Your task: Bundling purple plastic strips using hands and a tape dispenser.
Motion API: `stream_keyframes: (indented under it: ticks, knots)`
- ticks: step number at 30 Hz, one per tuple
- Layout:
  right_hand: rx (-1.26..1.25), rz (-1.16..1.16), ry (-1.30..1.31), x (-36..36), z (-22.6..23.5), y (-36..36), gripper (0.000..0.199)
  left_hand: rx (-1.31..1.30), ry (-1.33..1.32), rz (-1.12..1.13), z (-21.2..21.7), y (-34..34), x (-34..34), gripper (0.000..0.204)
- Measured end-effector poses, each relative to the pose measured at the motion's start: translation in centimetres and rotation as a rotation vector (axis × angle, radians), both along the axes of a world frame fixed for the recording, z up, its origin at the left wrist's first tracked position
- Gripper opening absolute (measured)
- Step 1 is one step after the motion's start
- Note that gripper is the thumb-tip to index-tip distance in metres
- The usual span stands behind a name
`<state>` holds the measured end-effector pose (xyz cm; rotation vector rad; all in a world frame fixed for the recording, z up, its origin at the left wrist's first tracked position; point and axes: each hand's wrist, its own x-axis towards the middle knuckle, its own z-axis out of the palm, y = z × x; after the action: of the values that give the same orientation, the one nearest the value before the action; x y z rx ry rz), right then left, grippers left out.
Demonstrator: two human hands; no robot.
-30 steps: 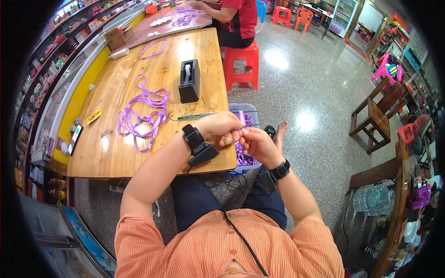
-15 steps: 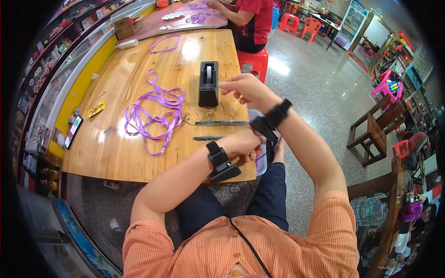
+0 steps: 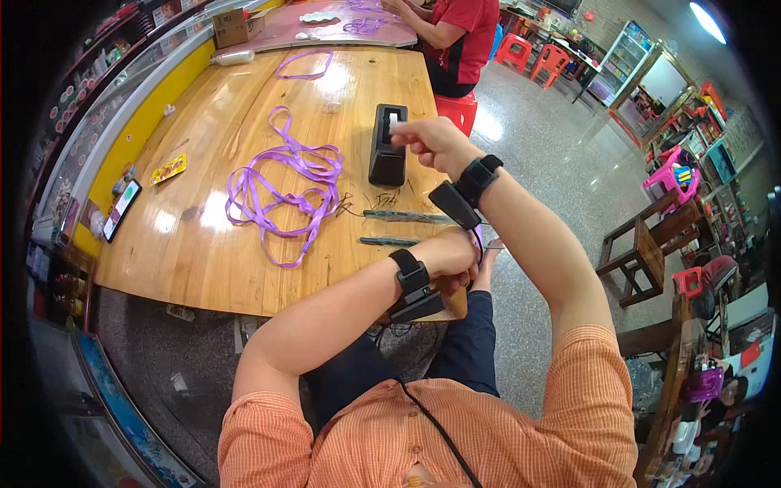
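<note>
The right hand (image 3: 435,142) is pinching tape at the black dispenser (image 3: 387,145), lying lengthwise near the desk (image 3: 203,244)'s right edge; the left hand (image 3: 455,259) is clenched, its contents hidden.

Black tape dispenser (image 3: 387,146) upright on wooden table, right-hand fingers (image 3: 411,136) pinching tape end at its top.
</note>
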<state>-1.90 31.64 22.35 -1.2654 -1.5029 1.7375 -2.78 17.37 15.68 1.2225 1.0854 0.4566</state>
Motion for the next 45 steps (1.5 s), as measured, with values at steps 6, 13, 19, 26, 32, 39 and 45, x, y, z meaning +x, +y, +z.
stream_keyframes:
  ticks: [6, 13, 19, 26, 32, 39, 45]
  knots:
    - [-0.043, 0.058, 0.042, 1.2, -0.1, -3.3, 0.018, -0.031, -0.053, 0.050, 0.8, -0.9, -0.5, 0.030]
    - [-0.146, 0.090, -0.066, 1.9, -2.2, -4.0, 0.019, -0.172, -0.027, 0.006, -1.3, -0.3, -0.1, 0.016]
    - [-0.094, 0.060, -0.109, 1.6, -1.8, -4.4, 0.017, -0.199, -0.061, 0.004, -3.5, 0.6, -0.1, 0.031]
    - [0.002, 0.082, -0.125, 1.6, -1.6, -4.6, 0.014, -0.049, -0.038, 0.023, -3.1, 0.9, -0.3, 0.016]
    - [0.205, 0.094, -0.390, 2.3, -2.9, -4.4, 0.015, -0.001, -0.024, 0.034, -0.6, -0.8, 0.6, 0.013]
    - [0.270, 0.321, -0.200, 11.5, -1.0, -4.3, 0.020, 0.063, 0.023, -0.015, 0.9, -0.7, 0.5, 0.027]
    - [0.433, 0.546, -0.499, 17.4, -1.0, -5.5, 0.023, 0.031, 0.015, -0.049, 1.5, -0.6, -0.2, 0.021]
